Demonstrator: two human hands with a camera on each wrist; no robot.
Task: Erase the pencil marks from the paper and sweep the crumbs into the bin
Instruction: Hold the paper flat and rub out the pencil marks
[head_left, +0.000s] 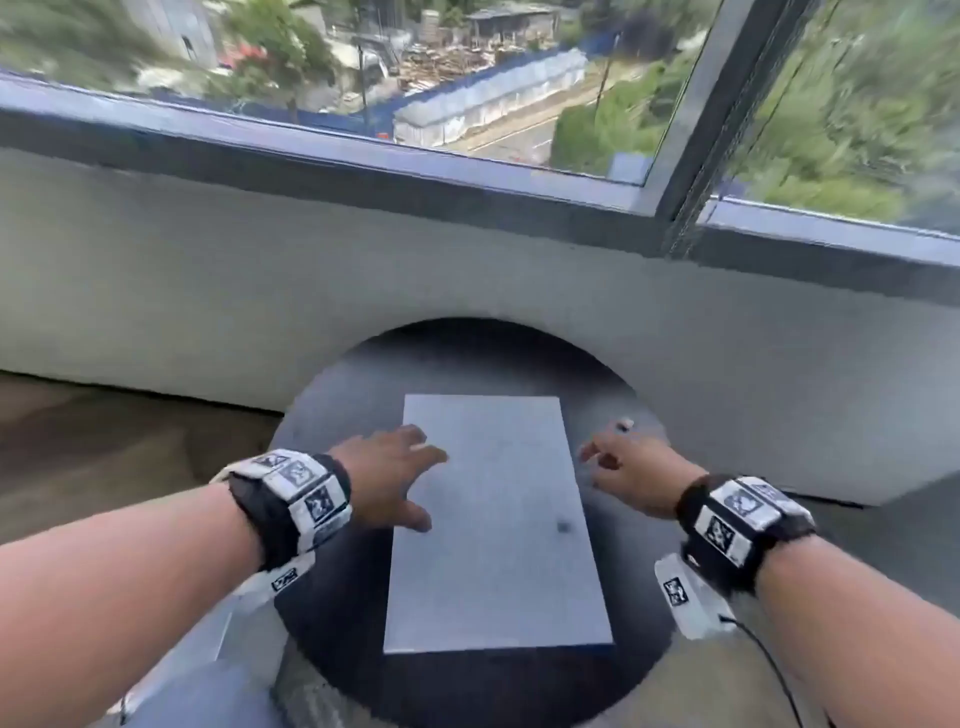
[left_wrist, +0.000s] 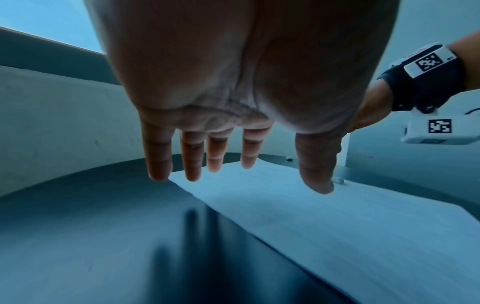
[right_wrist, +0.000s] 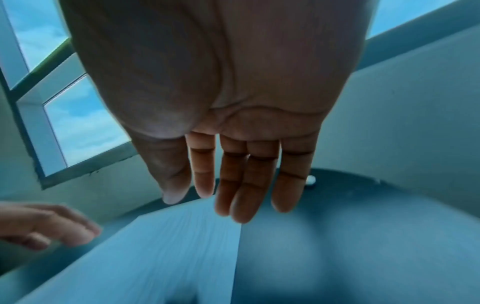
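The white paper lies flat on the round table, one dark smudge showing; left hand and right hand hover with fingers spread, holding nothing.

Daylight comes in through the window along the top of the head view, bright and even, with no hard glare. That view is soft overall; the upper corners smear into streaks of motion blur, and the window frame and wall bow with wide-angle distortion. The paper reads pale and flat, its marks faint, with one dark smudge at mid-right. Both wrist views carry a strong blue cast. In them the hands are backlit and dusky: the left hand throws soft shadows on the glossy bench, and the right hand hangs above streaked, blurred paper.
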